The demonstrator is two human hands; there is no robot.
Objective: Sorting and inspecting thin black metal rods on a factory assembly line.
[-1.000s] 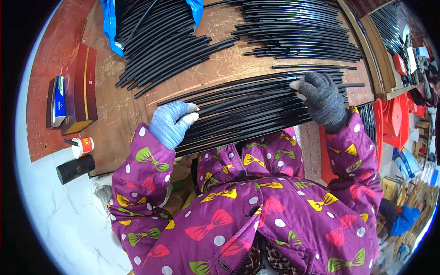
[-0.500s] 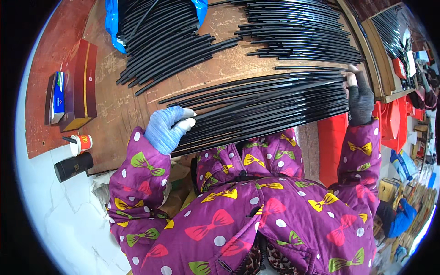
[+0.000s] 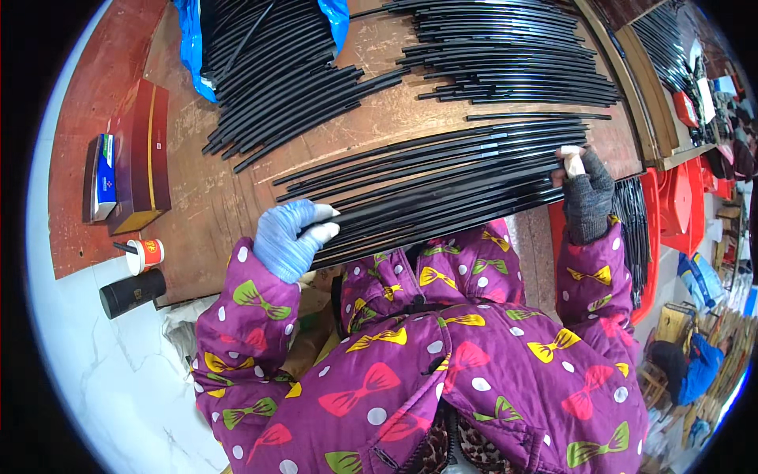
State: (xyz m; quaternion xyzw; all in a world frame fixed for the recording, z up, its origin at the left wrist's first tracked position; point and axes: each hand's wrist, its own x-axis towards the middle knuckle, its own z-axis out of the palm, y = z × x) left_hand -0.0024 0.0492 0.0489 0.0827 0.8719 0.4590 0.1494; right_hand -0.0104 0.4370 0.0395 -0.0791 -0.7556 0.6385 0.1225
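Note:
Black rods [image 3: 442, 208] lie side by side in a wide row along the near edge of the table. At the left end of this row is my left hand [image 3: 290, 237], in a pale blue glove with whitish fingertips, its thumb and forefinger pinched on the end of a black rod [image 3: 450, 187]. My right hand [image 3: 586, 186], in a dark grey glove with bare fingertips, closes on the right end of that rod. The rod stretches between both hands, slightly above the others. A single rod [image 3: 537, 117] lies apart, just beyond the row.
More black rods [image 3: 513, 55] are heaped at the far right, others [image 3: 292, 110] by a blue bag [image 3: 192, 47]. Boxes [image 3: 146, 158], a paper cup [image 3: 146, 254] and a black case [image 3: 133, 292] stand left. A red bin [image 3: 649, 237] holding rods is right of the table.
My right hand has moved left and nearer, from beside the lone rod's end to the held rod's right end. My left hand has barely shifted. Rods in the red bin now show.

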